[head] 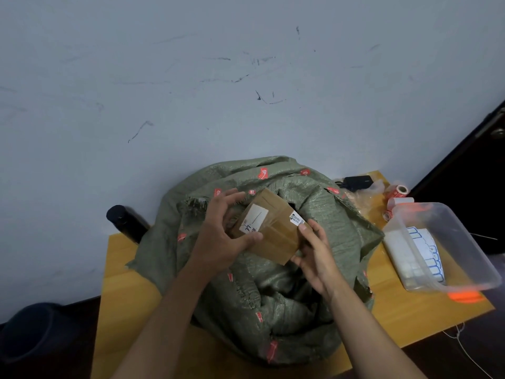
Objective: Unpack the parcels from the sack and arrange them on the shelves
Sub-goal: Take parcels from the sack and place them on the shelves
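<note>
Head view: both hands, left (218,236) and right (318,255), grasp the parcel (269,228) above the sack (273,296); long axis runs upper-left to lower-right, labelled face up.

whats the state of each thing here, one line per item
cardboard parcel: taped shut, held above the sack
green woven sack: open, slumped on the wooden table
left hand: grips the parcel's left end
right hand: grips its right end
clear plastic bin: uncovered, label sheets inside
black bottle: upright, capped
</note>
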